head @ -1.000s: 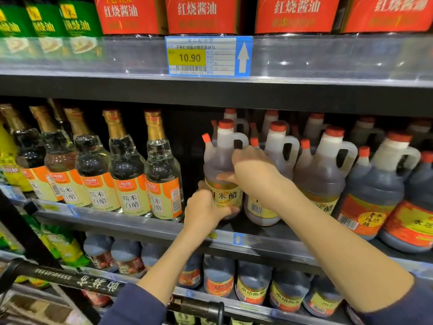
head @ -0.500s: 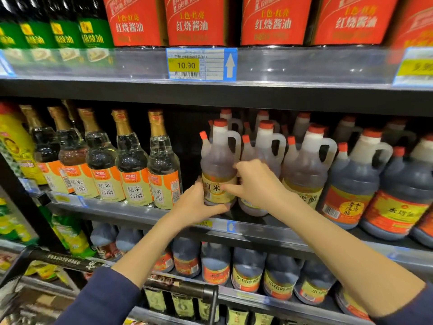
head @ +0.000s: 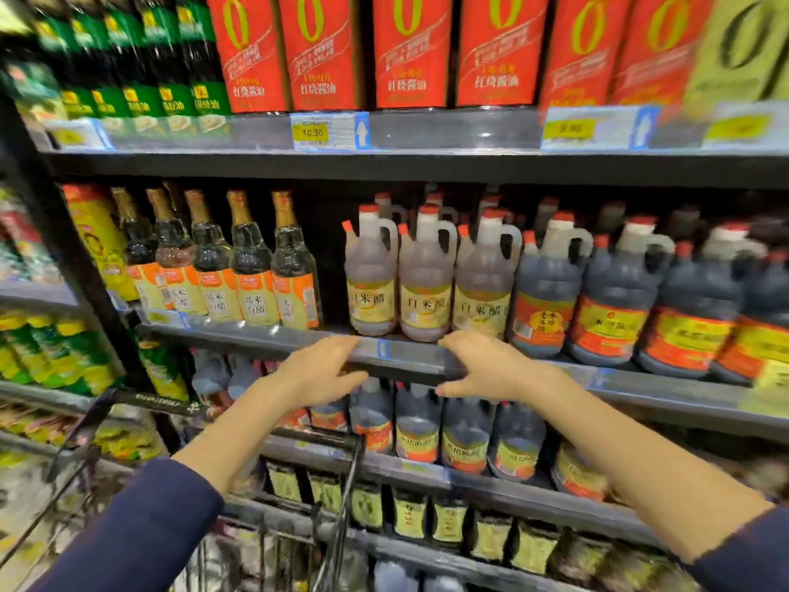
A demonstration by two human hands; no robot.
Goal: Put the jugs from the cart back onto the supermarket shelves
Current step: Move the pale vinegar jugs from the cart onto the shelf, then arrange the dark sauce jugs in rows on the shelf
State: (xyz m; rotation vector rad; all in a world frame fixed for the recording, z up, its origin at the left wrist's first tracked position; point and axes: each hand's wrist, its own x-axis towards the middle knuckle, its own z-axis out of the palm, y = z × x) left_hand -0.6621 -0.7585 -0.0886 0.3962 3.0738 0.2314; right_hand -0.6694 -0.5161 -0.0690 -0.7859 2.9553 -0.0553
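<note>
Three pale vinegar jugs with red caps and yellow labels stand side by side on the middle shelf (head: 264, 341); the leftmost jug (head: 370, 275) is upright at the row's end. My left hand (head: 318, 371) hovers just below and in front of it, fingers apart, holding nothing. My right hand (head: 484, 367) is level with it, in front of the shelf edge, also empty with fingers spread. The black cart (head: 341, 497) stands below my arms; its inside is blurred.
Dark vinegar jugs (head: 615, 292) fill the shelf to the right, glass bottles (head: 252, 267) to the left, with a gap between bottles and jugs. Red soy sauce bottles (head: 410, 49) line the shelf above. More jugs (head: 418, 429) sit on the shelf below.
Both hands let go of the pale jug, now standing on the shelf, and drew back down toward me. The view pulled away from the shelf.
</note>
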